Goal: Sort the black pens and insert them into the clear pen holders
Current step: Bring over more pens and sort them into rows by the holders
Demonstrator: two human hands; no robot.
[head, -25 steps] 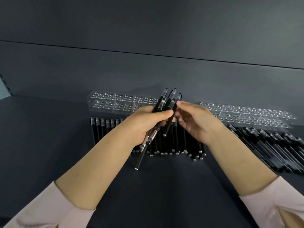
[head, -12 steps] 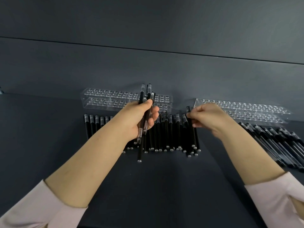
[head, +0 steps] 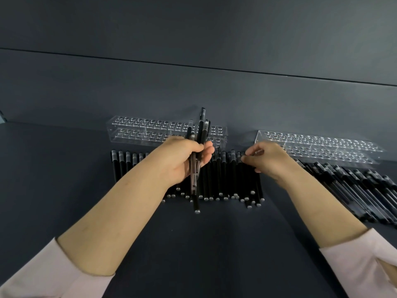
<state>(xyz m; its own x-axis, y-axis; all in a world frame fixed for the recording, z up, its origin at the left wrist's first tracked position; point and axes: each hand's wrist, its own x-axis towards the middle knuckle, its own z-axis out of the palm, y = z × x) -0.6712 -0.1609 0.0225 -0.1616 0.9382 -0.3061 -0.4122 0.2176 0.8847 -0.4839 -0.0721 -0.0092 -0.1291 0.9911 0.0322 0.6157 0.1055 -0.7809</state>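
My left hand [head: 182, 158] is shut on a bunch of black pens [head: 200, 134], held nearly upright in front of the left clear pen holder [head: 150, 132]. Below it a row of black pens [head: 227, 179] lies side by side on the dark table. My right hand [head: 266, 160] rests at the right end of that row, fingertips pinched on the cap end of a pen lying there. A second clear pen holder [head: 322, 147] stands to the right, behind my right hand. Both holders show no pens in their holes.
Another heap of black pens [head: 361, 190] lies slanted at the far right, in front of the right holder. A dark wall rises right behind the holders. Bare dark tabletop [head: 204, 244] lies between my forearms.
My right hand left the bunch and moved right and down onto the row's right end. My left hand turned its bunch more upright and held it in front of the left holder.
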